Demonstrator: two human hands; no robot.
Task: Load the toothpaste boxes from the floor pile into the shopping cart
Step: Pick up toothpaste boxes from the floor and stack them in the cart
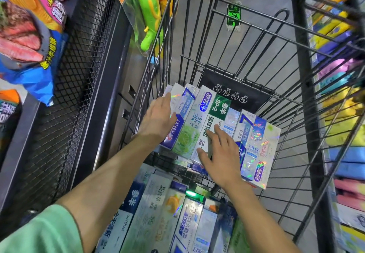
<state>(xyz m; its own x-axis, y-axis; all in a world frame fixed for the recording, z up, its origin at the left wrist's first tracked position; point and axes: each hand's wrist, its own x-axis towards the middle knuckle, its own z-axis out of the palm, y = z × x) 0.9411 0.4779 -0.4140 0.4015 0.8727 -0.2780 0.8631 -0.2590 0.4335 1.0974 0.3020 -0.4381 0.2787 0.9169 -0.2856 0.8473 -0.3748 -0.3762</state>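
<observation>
Both my hands are down inside the black wire shopping cart [262, 41]. Several toothpaste boxes [199, 118] lie side by side in the cart's basket. My left hand [160, 118] lies flat with straight fingers against the leftmost boxes. My right hand [221, 154] rests with spread fingers on a white and green box [214, 112] in the middle of the row. Holographic boxes [256, 146] lie to its right. More toothpaste boxes [167, 209] lie packed together at the near end, below my forearms.
A dark mesh shelf [79, 75] with snack bags [29, 41] stands on the left. A bagged green toy [150, 15] hangs beside the cart's left wall. Colourful goods on shelves [343, 114] fill the right side. Grey floor shows through the cart's front wires.
</observation>
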